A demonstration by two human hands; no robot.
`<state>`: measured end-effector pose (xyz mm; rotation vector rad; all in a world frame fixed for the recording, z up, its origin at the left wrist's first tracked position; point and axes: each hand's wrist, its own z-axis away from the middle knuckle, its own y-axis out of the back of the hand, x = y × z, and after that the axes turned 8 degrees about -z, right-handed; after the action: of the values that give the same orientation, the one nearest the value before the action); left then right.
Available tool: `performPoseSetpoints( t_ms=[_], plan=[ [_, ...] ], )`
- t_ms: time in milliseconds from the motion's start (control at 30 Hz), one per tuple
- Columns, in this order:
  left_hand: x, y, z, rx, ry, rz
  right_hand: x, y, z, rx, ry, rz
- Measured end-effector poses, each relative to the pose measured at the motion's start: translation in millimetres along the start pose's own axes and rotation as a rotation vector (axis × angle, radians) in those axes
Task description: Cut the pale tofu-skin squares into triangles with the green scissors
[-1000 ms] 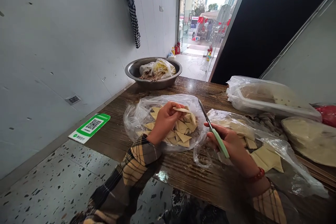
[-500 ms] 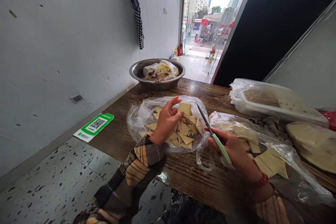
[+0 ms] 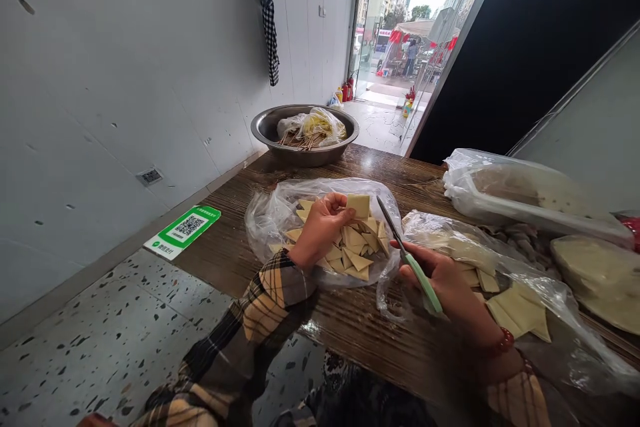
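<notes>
hovering over the pieces (image 3: 357,260), the square (image 3: 360,204) pinched by the left hand (image 3: 321,229) has been turned face-on. scissors (image 3: 421,279), apart from it, are gripped by the right hand (image 3: 447,283); nothing is being cut.

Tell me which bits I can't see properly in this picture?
All in the head view:
- Part of the cream-coloured square: covered by the left hand.
- Part of the scissors' green handle: hidden by the right hand.
- Far ends of the skewers: hidden by the plastic bag.
- Top of the hanging garment: cut off by the upper edge.
- Person outside: too small to show detail.
</notes>
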<state>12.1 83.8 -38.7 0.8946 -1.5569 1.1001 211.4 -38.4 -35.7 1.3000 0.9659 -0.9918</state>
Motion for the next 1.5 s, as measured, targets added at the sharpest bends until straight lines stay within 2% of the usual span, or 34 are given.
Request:
performPoseSetpoints(
  t_ms=[200,467,667,933,1500],
  plan=[
    [5.9,-1.9,4.3,-0.133,0.066,0.064,-5.2,0.2,1.0,-0.094,0.026,-0.022],
    [7.4,-3.6,3.6,-0.139,0.075,0.089,7.1,2.0,0.4,-0.170,0.005,-0.085],
    [4.9,-3.7,3.8,-0.171,0.101,0.075,2.9,1.4,2.8,-0.198,0.034,-0.092],
    [4.7,-6.2,4.8,-0.201,0.123,0.059,6.0,0.4,2.6,-0.249,-0.001,-0.165],
    [1.1,-10.4,7.3,-0.261,0.080,-0.018,1.5,-1.5,2.0,-0.278,-0.008,-0.198]
  ],
)
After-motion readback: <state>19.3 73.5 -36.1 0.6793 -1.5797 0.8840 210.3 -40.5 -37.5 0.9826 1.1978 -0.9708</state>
